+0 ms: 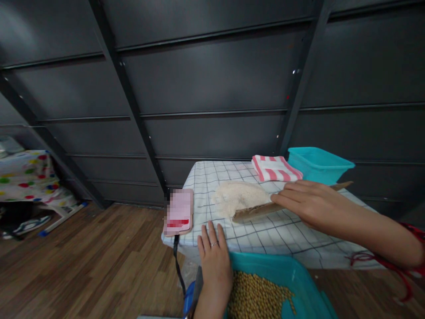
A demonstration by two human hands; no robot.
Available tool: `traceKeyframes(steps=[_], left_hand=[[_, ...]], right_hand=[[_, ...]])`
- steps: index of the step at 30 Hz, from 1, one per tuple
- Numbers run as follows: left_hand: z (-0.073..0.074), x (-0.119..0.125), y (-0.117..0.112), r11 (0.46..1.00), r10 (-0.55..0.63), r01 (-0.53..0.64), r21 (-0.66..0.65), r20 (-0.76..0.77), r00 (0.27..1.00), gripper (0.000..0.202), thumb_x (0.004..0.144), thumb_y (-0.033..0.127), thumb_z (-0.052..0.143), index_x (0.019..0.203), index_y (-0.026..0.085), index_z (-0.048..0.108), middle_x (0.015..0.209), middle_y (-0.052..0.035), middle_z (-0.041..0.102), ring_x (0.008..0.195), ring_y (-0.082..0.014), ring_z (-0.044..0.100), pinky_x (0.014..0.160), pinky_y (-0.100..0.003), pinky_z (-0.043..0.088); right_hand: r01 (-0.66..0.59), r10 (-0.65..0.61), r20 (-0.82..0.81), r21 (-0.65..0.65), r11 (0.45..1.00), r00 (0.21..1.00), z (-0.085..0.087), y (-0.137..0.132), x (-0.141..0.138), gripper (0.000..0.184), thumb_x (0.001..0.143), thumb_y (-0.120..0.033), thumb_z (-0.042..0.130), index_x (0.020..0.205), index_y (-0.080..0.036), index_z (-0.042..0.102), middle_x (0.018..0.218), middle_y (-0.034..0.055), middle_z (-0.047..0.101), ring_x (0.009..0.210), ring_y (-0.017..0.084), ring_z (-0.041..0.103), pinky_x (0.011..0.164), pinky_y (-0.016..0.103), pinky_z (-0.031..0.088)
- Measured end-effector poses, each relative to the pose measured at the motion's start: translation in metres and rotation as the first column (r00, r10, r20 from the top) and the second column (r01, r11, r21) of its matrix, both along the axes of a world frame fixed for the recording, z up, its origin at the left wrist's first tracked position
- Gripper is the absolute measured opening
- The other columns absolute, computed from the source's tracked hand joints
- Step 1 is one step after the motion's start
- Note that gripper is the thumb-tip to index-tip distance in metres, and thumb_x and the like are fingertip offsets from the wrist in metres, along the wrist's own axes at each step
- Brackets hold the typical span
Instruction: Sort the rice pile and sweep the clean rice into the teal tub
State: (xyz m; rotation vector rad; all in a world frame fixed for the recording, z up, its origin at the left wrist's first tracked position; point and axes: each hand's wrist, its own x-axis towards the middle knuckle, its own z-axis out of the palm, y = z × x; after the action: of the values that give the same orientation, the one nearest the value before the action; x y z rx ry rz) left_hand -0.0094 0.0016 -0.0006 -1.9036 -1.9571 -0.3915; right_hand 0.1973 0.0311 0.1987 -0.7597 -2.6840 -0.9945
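Now | right hand grips flat cardboard strip against grainy white heap | left hand spread flat on checked cloth

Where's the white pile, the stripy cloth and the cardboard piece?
white pile (237, 195): head view, middle of the heap.
stripy cloth (275, 168): head view, centre of its top fold.
cardboard piece (252, 212): head view, bare left end.

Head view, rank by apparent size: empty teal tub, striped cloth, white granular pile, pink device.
Empty teal plastic tub and white granular pile: look alike, unranked.
Then red-and-white striped folded cloth.
Smallest: pink rectangular device.
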Motion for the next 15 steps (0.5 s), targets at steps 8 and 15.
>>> traceKeyframes(steps=[8,15], left_hand=[[0.0079,-0.0034,-0.0026,0.998,-0.041,0.041,-0.041,0.005,0.999,0.054,0.076,0.007,0.052,0.129,0.014,0.051,0.135,-0.0194,0.050,0.124,-0.0360,0.046,0.098,-0.053,0.042],[0.0028,-0.0012,-0.0007,1.000,-0.013,0.014,-0.021,0.033,0.999,0.056,0.074,0.003,0.049,0.129,0.014,0.051,0.136,-0.0199,0.048,0.126,-0.0359,0.043,0.100,-0.054,0.039]], right_hand=[[-0.040,0.042,-0.025,0.062,0.997,0.999,0.0000,0.0010,0.0042,0.036,0.077,0.006,0.035,0.083,-0.017,0.062,0.078,0.0056,0.068,0.070,0.018,0.062,0.063,0.030,0.045],[-0.025,0.025,0.011,0.078,0.997,1.000,0.0002,-0.0015,0.0023,0.036,0.074,0.008,0.036,0.078,-0.018,0.062,0.074,0.0041,0.068,0.066,0.017,0.062,0.061,0.029,0.045]])
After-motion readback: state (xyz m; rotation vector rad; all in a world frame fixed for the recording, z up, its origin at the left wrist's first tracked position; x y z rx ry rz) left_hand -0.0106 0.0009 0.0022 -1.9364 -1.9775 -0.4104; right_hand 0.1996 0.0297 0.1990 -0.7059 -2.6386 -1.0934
